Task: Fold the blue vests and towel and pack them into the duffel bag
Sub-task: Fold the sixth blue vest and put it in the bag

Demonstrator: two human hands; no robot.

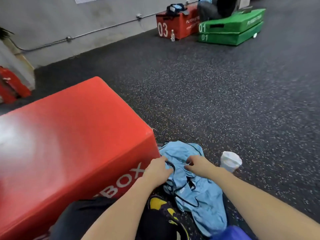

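Note:
A crumpled heap of light blue vests (195, 187) with black trim lies on the dark speckled floor just right of a big red foam box (69, 144). My left hand (158, 168) grips the black-trimmed edge at the heap's left side. Close beside it, my right hand (197, 164) pinches the fabric near the top of the heap. A darker blue cloth (232, 232) peeks in at the bottom edge under my right forearm. A black bag with yellow marks (164, 212) lies at the bottom, partly hidden under my left arm.
A white cup (230, 161) stands on the floor just right of the vests. Far back are a red box marked 03 (176, 25), a small bottle (172, 35), stacked green pads marked 01 (232, 28) and a grey wall (69, 23). Red gear (10, 84) sits at the left.

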